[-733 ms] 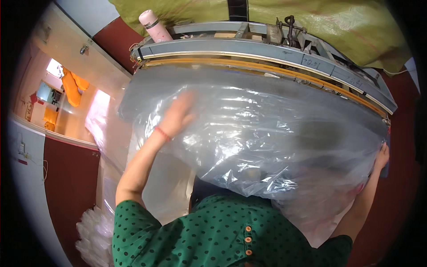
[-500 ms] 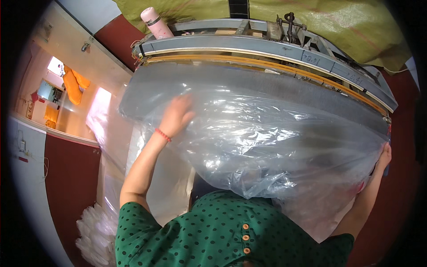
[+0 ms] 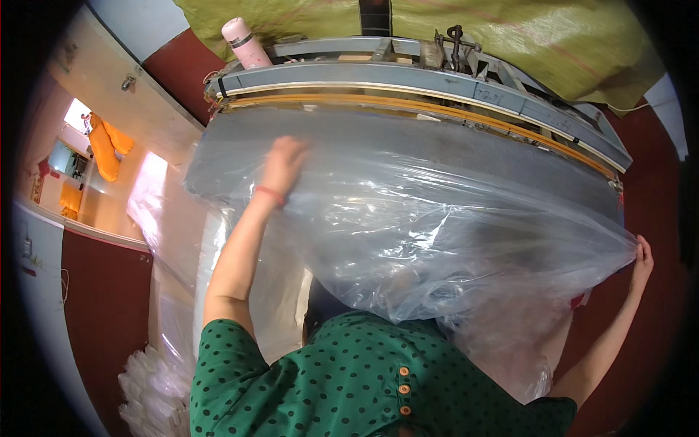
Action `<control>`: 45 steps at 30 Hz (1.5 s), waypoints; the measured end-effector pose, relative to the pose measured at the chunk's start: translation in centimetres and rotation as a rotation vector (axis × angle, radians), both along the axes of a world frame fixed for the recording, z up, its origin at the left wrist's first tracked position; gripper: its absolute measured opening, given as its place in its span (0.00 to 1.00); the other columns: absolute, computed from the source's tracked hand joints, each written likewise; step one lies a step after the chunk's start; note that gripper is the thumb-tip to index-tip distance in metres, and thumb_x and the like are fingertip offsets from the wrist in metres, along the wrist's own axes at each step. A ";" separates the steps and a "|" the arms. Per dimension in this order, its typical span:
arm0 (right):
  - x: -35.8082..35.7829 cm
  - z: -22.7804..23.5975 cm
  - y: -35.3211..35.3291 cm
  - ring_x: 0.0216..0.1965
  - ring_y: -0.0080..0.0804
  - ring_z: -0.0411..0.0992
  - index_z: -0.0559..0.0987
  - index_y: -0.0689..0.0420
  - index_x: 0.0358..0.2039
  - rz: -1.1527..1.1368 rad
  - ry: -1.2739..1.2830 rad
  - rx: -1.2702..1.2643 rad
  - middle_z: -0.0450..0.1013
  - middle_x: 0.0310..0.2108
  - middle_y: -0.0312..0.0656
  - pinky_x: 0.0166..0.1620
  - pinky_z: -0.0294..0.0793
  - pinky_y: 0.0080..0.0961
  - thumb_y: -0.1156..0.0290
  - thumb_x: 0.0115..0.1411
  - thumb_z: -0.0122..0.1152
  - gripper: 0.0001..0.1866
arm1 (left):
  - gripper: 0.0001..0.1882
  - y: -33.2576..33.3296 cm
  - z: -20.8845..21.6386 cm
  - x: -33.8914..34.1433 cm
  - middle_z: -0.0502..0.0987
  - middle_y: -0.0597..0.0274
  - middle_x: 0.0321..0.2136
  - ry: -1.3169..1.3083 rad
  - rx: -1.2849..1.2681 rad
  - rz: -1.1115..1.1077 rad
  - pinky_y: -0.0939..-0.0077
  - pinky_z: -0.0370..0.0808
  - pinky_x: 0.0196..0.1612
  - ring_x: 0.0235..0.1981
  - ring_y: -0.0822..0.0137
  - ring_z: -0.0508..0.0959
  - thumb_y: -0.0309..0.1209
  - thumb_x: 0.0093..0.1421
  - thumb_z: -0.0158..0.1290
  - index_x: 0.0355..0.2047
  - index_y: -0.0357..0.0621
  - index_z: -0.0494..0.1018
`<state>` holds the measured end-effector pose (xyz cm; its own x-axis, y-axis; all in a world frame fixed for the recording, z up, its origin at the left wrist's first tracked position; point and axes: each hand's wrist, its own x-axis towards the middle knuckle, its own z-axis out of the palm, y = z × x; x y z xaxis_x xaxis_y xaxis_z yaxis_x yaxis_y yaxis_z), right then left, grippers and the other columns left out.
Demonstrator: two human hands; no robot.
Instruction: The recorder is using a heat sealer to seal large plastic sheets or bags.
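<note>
A large clear plastic sheet (image 3: 408, 226) spreads over a grey worktop and hangs toward my body, wrinkled and shiny. My right hand (image 3: 642, 256) pinches its right edge beyond the worktop's right end, pulling it into taut creases. On the left part of the sheet lies my left hand (image 3: 282, 166), smeared by motion; its fingers do not show clearly. Behind the sheet's far edge runs a long grey metal frame (image 3: 437, 81) with an orange strip (image 3: 349, 99) along its near side.
A pink bottle (image 3: 246, 45) stands behind the frame at the far left, and a metal clamp (image 3: 455, 49) sits on it farther right. Yellow-green cloth (image 3: 510, 40) covers the back. Piled clear plastic (image 3: 154, 390) lies low on the left, below an open doorway (image 3: 95, 167).
My right hand has moved outward to the right, stretching the sheet's edge away from the worktop. My left hand has shifted slightly up and left over the sheet. The view has shifted a little.
</note>
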<state>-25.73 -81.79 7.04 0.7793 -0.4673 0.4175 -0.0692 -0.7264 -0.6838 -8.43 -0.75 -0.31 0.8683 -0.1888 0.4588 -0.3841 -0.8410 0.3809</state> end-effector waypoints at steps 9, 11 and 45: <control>2.5 -2.9 -2.4 0.31 0.25 0.65 0.72 0.64 0.28 -0.110 0.179 -0.252 0.68 0.26 0.39 0.38 0.63 0.19 0.68 0.54 0.51 0.11 | 0.03 -0.5 1.9 0.3 0.68 0.51 0.28 -0.223 0.114 -0.095 0.63 0.65 0.38 0.34 0.52 0.67 0.22 0.47 0.47 0.24 0.36 0.66; 4.5 -2.8 -1.4 0.27 0.21 0.62 0.72 0.62 0.23 -0.103 0.144 -0.220 0.67 0.23 0.35 0.33 0.63 0.19 0.64 0.55 0.51 0.13 | 0.05 -0.3 2.7 1.0 0.68 0.51 0.26 -0.166 -0.131 0.107 0.72 0.65 0.37 0.31 0.59 0.69 0.26 0.54 0.43 0.27 0.37 0.66; 23.4 -9.8 6.4 0.29 0.33 0.69 0.68 0.62 0.33 -0.584 -0.479 0.440 0.69 0.23 0.43 0.34 0.68 0.27 0.72 0.51 0.49 0.09 | 0.04 9.1 -3.1 14.9 0.67 0.65 0.19 -0.019 -1.067 0.325 0.83 0.67 0.22 0.18 0.75 0.66 0.27 0.53 0.44 0.24 0.40 0.64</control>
